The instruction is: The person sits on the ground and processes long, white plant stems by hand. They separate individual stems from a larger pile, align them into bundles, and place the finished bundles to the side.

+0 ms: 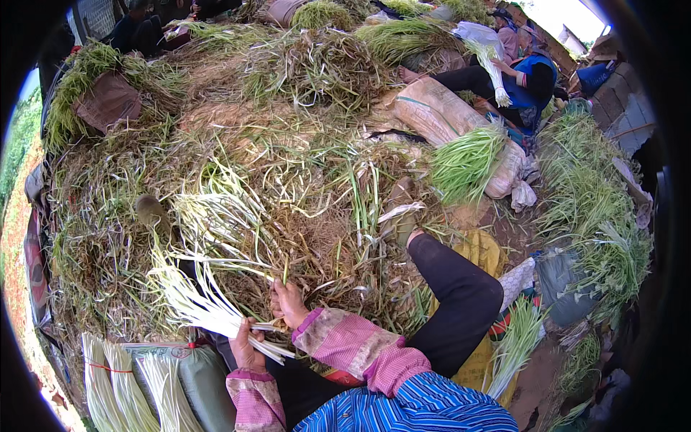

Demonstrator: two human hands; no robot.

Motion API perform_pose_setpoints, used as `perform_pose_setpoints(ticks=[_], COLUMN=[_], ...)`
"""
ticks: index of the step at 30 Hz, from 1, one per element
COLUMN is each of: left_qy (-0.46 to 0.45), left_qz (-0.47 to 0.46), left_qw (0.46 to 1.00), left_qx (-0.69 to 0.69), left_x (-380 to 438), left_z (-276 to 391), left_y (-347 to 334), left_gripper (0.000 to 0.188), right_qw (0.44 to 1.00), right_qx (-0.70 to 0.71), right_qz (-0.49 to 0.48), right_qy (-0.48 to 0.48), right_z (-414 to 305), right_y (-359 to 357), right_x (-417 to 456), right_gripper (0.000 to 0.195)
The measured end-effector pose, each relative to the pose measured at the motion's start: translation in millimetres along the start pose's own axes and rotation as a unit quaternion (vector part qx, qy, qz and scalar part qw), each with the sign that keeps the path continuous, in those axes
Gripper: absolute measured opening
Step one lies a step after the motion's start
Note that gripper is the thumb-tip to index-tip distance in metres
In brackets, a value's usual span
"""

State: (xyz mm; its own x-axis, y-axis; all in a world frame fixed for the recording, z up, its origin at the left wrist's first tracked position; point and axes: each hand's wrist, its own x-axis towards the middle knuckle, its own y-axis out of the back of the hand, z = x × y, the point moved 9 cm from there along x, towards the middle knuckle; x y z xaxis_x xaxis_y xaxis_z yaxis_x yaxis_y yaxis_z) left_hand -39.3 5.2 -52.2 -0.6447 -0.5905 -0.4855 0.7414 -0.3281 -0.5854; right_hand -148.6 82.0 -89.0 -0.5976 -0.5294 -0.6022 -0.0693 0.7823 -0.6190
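My left hand (247,348) grips a bunch of long white vegetable stalks (208,302), their pale green tips fanned out to the upper left. The cut-looking butt ends stick out to the right below my fingers. Just above those ends, my right hand (288,302) is closed on a single pale stalk, with a short greenish-brown piece poking up from the fist. A loose heap of similar stalks (227,210) lies past my hands. To the lower left, several white bundles (121,383), some tied with a red band, lean on a grey-green sack (202,378).
Dry trimmings (318,227) litter the ground. My bent right leg (459,302) is at right, near a yellow sack (480,259). A green bunch (469,162) rests against a long woven sack (437,110). Another person (532,81) sits behind it holding a white-stemmed bunch (491,70).
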Motion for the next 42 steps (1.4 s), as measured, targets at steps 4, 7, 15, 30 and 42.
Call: perform_pose_setpoints(ticks=[4,7,15,30,42], left_qy=[-0.046,-0.065,-0.135,0.006,0.041], left_qz=[-0.012,-0.034,-0.056,0.115,0.094], left_qw=[0.998,0.997,0.988,0.992,0.994], left_qx=[0.038,0.029,-0.052,0.048,0.046], left_x=[4,9,29,2,-12], left_z=[39,61,140,27,-41], left_y=[-21,-49,-72,7,18], left_gripper=[0.018,0.02,0.024,0.016,0.02], right_qw=[0.994,0.984,0.988,0.168,0.632], right_qx=[-0.102,-0.147,-0.073,-0.947,-0.693], right_qz=[0.0,-0.02,0.027,0.254,-0.184], right_qy=[0.042,0.098,0.13,0.106,0.294], right_z=[-62,-97,-179,-319,-34], right_y=[-8,-21,38,136,-89], right_x=[9,18,35,7,-48], right_gripper=[0.028,0.03,0.026,0.047,0.024])
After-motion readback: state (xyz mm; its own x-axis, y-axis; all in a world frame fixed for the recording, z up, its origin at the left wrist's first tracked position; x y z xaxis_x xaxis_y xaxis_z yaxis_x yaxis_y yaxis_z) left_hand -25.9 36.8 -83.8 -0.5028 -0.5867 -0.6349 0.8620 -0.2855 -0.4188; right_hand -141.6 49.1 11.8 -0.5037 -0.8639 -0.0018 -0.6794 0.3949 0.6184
